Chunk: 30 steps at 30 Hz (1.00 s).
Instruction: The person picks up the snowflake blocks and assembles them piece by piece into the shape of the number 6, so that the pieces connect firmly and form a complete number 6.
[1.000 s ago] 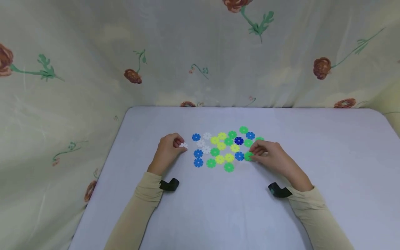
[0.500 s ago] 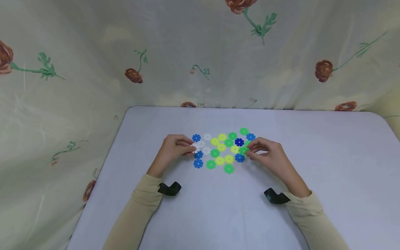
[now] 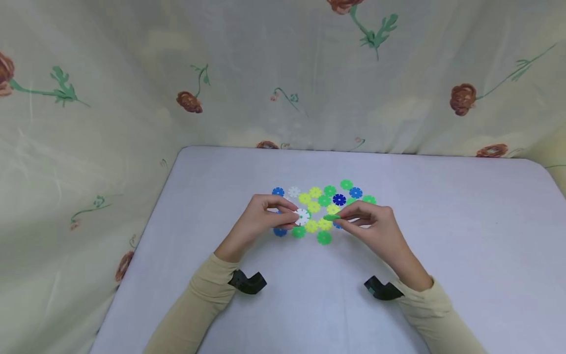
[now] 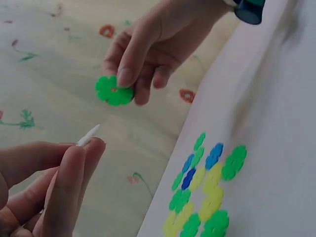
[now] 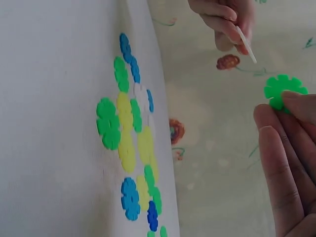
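Between thumb and fingers, my left hand [image 3: 265,216] pinches a white notched plastic disc [image 3: 302,217], raised over the table and seen edge-on in the left wrist view. My right hand [image 3: 369,221] pinches a green notched disc [image 3: 331,217], flat-on in the left wrist view [image 4: 111,91] and edge-on in the head view. The two discs face each other a short gap apart. Beneath them lie loose discs in several colours, such as a yellow disc [image 3: 311,226], a dark blue disc [image 3: 339,199] and a lower green disc [image 3: 324,238]. My left hand hides some white and blue ones.
The discs lie in a loose patch on a white-covered table [image 3: 442,206]. Behind it and to the left hangs a pale curtain [image 3: 239,73] with a flower print. A black wrist mount [image 3: 248,282] sticks out from the left sleeve, another black mount [image 3: 382,288] from the right.
Both hands have lifted their discs off the table and come together over the patch. The left moved right with the white disc, the right moved left with the green one.
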{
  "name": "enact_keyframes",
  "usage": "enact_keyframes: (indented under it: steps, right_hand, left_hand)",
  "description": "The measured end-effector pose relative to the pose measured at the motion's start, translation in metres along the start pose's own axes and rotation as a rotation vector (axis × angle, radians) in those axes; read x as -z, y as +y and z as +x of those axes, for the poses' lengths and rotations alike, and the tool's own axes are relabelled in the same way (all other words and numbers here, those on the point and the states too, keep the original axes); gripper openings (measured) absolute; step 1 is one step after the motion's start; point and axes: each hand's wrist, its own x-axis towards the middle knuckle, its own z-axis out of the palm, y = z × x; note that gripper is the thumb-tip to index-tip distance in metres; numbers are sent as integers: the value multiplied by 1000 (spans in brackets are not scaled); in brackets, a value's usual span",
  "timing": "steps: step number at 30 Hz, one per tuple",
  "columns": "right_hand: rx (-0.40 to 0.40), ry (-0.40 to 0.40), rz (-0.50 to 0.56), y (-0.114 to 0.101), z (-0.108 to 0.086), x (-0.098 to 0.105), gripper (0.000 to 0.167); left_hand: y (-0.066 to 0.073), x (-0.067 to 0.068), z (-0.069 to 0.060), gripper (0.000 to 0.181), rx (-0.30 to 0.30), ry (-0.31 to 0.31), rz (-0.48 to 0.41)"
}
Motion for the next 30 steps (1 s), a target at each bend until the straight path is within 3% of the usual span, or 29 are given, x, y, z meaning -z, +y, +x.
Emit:
enact_keyframes:
  steps: [9, 20, 27, 30]
  right_hand:
    - [97, 4, 44, -8, -2, -8, 17]
    - [184, -10, 40, -6, -2, -11, 24]
    - [325, 24, -97, -4, -2, -13, 27]
    - [402, 47, -170, -4, -2, -14, 13]
  left_hand:
    - [0, -12, -2, 16, -26, -5, -124]
    - [0, -18, -2, 14, -12, -17, -153]
    - [-1, -21, -3, 16, -53, 3, -163]
    - [-2, -22, -4, 18, -87, 16, -153]
